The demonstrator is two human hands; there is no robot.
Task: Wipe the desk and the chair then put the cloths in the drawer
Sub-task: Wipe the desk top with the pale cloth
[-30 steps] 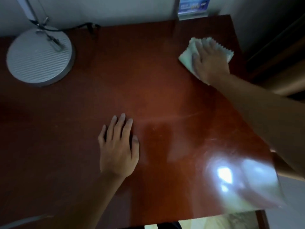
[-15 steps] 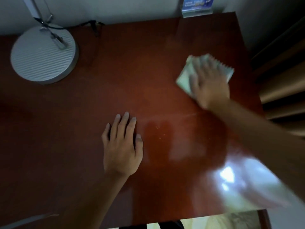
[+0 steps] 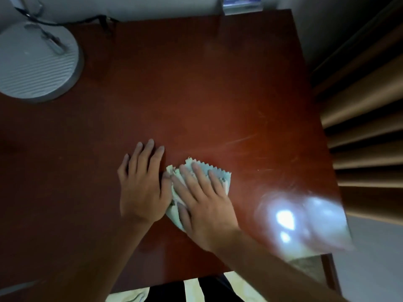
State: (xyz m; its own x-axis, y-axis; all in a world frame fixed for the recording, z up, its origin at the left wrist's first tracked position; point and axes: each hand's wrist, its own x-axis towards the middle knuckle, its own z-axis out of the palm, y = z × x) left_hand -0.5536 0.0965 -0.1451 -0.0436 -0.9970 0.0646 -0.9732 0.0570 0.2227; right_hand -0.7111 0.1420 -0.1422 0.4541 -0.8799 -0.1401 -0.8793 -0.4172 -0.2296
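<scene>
Pale green cloth (image 3: 197,171) pressed flat under right hand (image 3: 205,203), left hand (image 3: 141,184) flat on desk (image 3: 196,83)

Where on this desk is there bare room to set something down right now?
The red-brown wooden desk is bare between the round grey lamp base and its right edge, and along the near left. Crowded at near centre: the left hand lies flat beside the right hand pressing the pale green zigzag-edged cloth.

Open desk (image 3: 196,83) ahead of both hands (only the lamp base (image 3: 35,62) blocks far-left).
</scene>
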